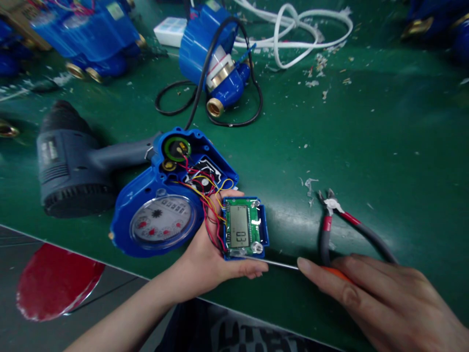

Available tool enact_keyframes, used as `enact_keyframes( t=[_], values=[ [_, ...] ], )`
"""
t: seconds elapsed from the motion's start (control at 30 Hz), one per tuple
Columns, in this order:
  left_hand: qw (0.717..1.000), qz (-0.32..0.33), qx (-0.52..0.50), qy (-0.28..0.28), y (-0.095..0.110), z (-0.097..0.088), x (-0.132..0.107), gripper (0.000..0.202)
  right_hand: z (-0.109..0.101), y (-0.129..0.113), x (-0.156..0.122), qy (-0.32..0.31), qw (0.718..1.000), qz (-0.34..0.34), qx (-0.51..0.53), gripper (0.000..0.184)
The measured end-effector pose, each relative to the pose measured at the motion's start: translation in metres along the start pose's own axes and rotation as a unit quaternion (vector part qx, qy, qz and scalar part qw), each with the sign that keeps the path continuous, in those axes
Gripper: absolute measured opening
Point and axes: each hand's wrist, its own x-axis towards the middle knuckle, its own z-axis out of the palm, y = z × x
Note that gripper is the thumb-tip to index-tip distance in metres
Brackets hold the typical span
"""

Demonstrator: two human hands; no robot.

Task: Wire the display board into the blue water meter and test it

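Observation:
My left hand [216, 259] is closed around a small blue case holding a green circuit board with a display [239, 226]. Red, yellow and black wires run from the board into an opened blue water meter [124, 215], which lies on the bench just beyond that hand. A round dial with red pointers shows on the meter. In my right hand [381, 293] is a screwdriver [282, 264], its orange handle mostly hidden by the fingers. The thin metal shaft points left, and its tip reaches the lower edge of the circuit board.
Diagonal cutters [331, 208] with red and grey handles lie near my right hand. A grey heat gun [73, 166] rests left of the meter. Farther back stand another blue meter [230, 88] with a black cable, a white cord [280, 34] and more blue meters [98, 34]. A red stool [51, 283] is below the bench.

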Motion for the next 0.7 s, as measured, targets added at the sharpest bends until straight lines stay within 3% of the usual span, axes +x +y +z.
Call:
enact_keyframes(
  t=[0.7],
  values=[
    [0.999,0.003,0.019,0.034,0.0036,0.0066,0.0025,0.084,-0.0046,-0.0058,0.0054,0.011,0.999,0.039,0.036,0.05]
  ],
)
